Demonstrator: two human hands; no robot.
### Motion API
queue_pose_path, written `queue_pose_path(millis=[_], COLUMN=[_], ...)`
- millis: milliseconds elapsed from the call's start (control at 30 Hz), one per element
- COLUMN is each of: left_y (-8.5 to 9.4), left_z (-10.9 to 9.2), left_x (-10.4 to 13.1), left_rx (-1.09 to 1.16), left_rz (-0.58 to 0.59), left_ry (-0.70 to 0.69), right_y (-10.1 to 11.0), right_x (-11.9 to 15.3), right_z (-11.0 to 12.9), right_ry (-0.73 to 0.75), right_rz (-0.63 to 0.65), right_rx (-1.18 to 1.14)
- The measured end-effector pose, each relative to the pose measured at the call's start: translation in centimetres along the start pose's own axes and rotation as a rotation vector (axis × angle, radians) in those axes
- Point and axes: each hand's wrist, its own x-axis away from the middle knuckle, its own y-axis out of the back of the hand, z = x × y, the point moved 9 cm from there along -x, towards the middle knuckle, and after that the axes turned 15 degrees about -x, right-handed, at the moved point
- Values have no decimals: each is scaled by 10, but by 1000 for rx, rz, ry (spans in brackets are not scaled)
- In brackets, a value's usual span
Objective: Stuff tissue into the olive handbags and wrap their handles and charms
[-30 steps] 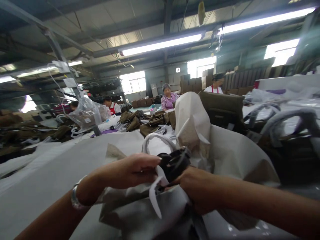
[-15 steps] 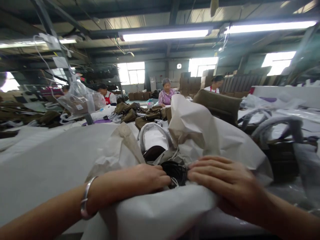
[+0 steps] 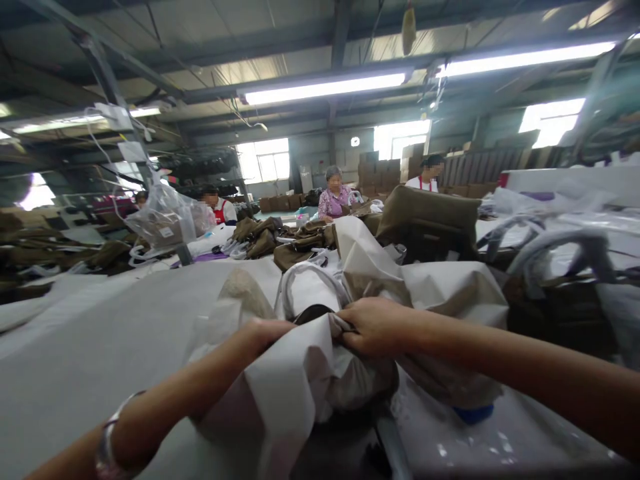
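Note:
A large sheet of white wrapping material (image 3: 287,380) is bunched up in front of me, with folds rising on both sides. My right hand (image 3: 373,327) pinches a gathered edge of it near the centre. Left of that, my left hand (image 3: 270,331) reaches behind a fold; its fingers are hidden by the material. Just beyond the hands stands a white-covered item with a padded grey-white handle loop (image 3: 310,283) and a dark rim. The black coiled cords are out of sight.
Olive bags (image 3: 427,223) stand behind the wrapping, and more lie heaped across the table. Wrapped handles (image 3: 565,257) arch up at the right. A clear plastic bag (image 3: 167,217) hangs from a post at the left. Several people sit farther back.
My right hand has moved left and closed on the white material. My left hand has slid left, behind a fold. The near flap has been lifted over the black cords.

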Motion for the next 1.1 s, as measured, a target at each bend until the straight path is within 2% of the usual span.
queue_pose_path(millis=[67, 133, 200, 267, 367, 467, 533, 600, 633, 700, 733, 800, 867, 900, 967, 1000, 1033, 1067, 1100], left_y=[4, 1, -9, -20, -29, -40, -45, -46, -47, -47, -45, -33, -4, 14, 49, 60, 63, 56, 42], left_z=[-4, -18, -36, -43, -30, -2, 11, 11, 8, 4, 2, 3, 12, 23, 57, 78, 100, 120, 134], left_x=[12, 25, 33, 27, 0, -28, -40, -50, -54, -59, -60, -56, -42, -29, 11, 38, 66, 90, 102], left_rx=[55, -22, -274, -552, -761, -811, -804, -768, -729, -620, -557, -436, -337, -305, -269, -259, -238, -201, -165], left_rz=[60, 113, 122, 71, 4, 86, 113, 91, 92, 143, 176, 193, 54, -82, -437, -626, -783, -876, -870], left_ry=[-6, -82, -209, -262, -230, -164, -135, -170, -200, -247, -265, -286, -255, -207, -24, 104, 239, 356, 414], right_y=[3, 6, 7, 9, 13, 18, 24, 28, 25, 10, 0, -18, -29, -32, -34, -35, -35, -35, -34], right_x=[0, 0, 3, 10, 26, 44, 54, 62, 64, 60, 53, 32, 12, 5, -4, -6, -7, -7, -8], right_z=[-5, -7, -6, -5, -13, -22, -11, 21, 40, 71, 79, 80, 68, 61, 50, 47, 45, 46, 48], right_ry=[-45, -66, -70, -66, -81, -87, 11, 257, 416, 656, 701, 650, 538, 493, 426, 407, 397, 399, 409], right_rz=[-62, -132, -185, -237, -327, -413, -489, -547, -529, -377, -269, -90, -13, 2, 21, 34, 46, 57, 59], right_rx=[1, 21, 32, 16, -24, 22, 112, 183, 191, 145, 106, 40, 3, -7, -22, -31, -43, -54, -60])
